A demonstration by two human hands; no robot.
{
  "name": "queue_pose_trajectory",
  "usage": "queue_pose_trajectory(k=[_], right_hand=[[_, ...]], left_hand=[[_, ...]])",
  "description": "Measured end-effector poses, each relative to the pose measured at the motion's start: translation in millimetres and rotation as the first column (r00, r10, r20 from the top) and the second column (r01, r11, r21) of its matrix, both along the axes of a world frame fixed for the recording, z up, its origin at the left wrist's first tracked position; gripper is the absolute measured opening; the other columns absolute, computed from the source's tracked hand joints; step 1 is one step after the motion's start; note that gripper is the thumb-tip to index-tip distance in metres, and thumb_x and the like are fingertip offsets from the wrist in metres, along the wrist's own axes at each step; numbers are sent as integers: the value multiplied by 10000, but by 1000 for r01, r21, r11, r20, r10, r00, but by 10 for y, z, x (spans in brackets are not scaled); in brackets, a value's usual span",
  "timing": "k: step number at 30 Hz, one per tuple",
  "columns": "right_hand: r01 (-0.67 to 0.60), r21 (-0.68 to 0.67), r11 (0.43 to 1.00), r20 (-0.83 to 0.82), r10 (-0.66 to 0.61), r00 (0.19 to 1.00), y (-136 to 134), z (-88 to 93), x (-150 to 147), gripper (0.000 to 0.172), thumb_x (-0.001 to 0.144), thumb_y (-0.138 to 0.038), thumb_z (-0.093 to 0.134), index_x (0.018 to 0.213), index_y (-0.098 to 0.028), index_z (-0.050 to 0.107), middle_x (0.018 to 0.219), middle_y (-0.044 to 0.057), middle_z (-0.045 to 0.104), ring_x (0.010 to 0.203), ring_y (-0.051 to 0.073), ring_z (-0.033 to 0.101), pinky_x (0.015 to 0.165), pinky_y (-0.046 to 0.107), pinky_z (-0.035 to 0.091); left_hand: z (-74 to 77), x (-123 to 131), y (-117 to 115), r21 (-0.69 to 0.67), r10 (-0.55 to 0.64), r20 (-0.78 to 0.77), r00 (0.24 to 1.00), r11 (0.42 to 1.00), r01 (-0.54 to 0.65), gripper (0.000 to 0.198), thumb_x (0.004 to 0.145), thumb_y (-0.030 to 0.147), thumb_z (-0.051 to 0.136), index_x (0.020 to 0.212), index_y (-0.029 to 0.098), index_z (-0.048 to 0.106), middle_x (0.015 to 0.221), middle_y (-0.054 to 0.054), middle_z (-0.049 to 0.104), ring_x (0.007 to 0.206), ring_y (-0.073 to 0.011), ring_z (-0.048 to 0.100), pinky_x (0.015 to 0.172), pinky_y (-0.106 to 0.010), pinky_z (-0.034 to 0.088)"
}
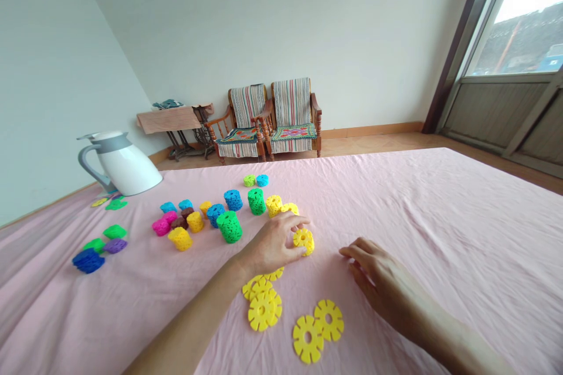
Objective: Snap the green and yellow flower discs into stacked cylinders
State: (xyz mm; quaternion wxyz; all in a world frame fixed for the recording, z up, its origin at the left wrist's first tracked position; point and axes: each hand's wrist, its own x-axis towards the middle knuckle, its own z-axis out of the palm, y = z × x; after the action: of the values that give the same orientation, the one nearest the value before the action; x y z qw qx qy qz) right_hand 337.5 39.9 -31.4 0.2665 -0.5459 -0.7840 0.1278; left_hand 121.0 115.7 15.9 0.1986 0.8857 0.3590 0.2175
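Note:
My left hand [275, 243] is closed round a short stack of yellow gear-shaped discs [304, 241], holding it on its side on the pink tablecloth [417, 211]. My right hand [378, 272] lies just to the right of it, fingers stretched out and low over the cloth, holding nothing. Loose yellow discs lie flat in front of me: a few overlapping ones [264, 304] under my left wrist and two more [317, 328] nearer the table's front edge.
Stacks of discs in green [229, 227], blue [233, 200], yellow [180, 238], pink and brown stand left of centre. Flat green, purple and blue pieces [99, 249] lie far left. A white jug [123, 164] stands at the back left. Two striped chairs [270, 120] stand by the wall.

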Motion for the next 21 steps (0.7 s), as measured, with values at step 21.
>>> queue_pose_trajectory(k=[21], right_hand=[[-1, -28, 1000, -3, 1, 1000, -19, 34, -16, 288, 830, -76, 332, 922, -152, 594, 886, 85, 568, 820, 181, 540, 710, 334, 451]], left_hand=[[122, 37, -573, -134, -208, -211, 955, 974, 182, 323, 651, 266, 744, 939, 197, 615, 893, -18, 604, 814, -172, 544, 711, -271, 425]])
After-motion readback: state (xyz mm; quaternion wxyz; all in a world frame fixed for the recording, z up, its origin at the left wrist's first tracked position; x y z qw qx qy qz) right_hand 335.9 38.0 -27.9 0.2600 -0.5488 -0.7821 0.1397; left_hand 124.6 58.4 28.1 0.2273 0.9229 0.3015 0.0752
